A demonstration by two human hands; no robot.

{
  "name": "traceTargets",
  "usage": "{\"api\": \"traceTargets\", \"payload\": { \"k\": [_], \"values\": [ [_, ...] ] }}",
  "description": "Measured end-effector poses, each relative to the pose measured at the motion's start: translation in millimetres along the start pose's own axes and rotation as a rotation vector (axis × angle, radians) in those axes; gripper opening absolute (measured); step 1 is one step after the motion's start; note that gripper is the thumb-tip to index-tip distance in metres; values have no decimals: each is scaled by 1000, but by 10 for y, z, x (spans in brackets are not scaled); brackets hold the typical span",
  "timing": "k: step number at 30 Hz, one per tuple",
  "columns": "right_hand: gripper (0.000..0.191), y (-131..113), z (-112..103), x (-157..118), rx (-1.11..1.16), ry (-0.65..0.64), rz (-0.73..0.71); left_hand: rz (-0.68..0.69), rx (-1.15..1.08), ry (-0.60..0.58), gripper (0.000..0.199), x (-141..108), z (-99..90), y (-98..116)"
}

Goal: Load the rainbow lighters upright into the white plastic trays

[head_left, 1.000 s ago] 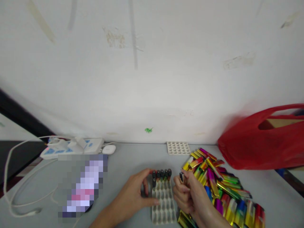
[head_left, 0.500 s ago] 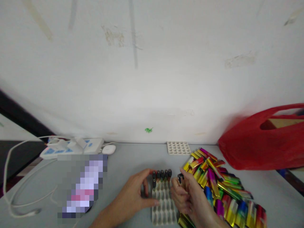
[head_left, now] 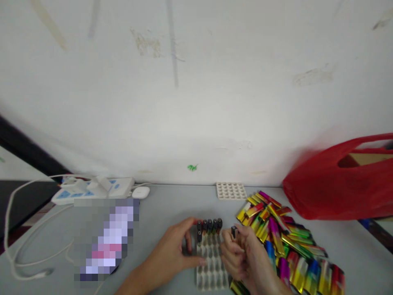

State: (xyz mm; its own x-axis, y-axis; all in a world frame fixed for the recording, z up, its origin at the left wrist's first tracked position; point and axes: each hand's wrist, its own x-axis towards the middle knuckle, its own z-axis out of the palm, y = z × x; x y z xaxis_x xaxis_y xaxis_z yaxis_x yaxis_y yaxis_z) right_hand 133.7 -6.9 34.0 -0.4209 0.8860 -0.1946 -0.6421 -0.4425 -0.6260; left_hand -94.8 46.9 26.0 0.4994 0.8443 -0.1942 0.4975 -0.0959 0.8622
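A pale tray with rows of slots [head_left: 212, 268] lies in front of me. Black-topped pieces [head_left: 210, 224] stand upright along its far row, and one more stands at the left of the second row. My left hand [head_left: 176, 250] rests at the tray's left side, thumb and fingers apart, thumb over the edge. Just right of the tray, my right hand [head_left: 238, 252] is closed round a black-topped piece [head_left: 234, 232], whose lower part is hidden in the fingers. Shiny multicoloured pieces [head_left: 276, 229] lie heaped right of that hand.
A second white grid tray [head_left: 231, 191] lies near the wall. At the right is a red bag [head_left: 331, 188]. On the left are a power strip [head_left: 123, 190] with cables, a small white case [head_left: 141, 192] and a blurred-out phone [head_left: 112, 241].
The right thumb and index finger have shifted slightly round the black-topped piece. My left hand and the upright pieces stay where they were.
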Motion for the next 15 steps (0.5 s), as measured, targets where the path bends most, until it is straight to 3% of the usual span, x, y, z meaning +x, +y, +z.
{"api": "traceTargets", "payload": {
  "k": [6, 9, 11, 15],
  "values": [
    [69, 32, 23, 7, 23, 37, -28, -30, 10, -10, 72, -2, -11, 28],
    [71, 26, 38, 8, -69, 63, 27, -37, 25, -13, 74, -2, -12, 14],
    [69, 46, 52, -22, -209, 136, -24, -29, 13, -18, 73, -5, -11, 6],
    [53, 106, 86, -127, -709, 316, -311, -16, 16, -3, 71, -10, -7, 18]
  ]
}}
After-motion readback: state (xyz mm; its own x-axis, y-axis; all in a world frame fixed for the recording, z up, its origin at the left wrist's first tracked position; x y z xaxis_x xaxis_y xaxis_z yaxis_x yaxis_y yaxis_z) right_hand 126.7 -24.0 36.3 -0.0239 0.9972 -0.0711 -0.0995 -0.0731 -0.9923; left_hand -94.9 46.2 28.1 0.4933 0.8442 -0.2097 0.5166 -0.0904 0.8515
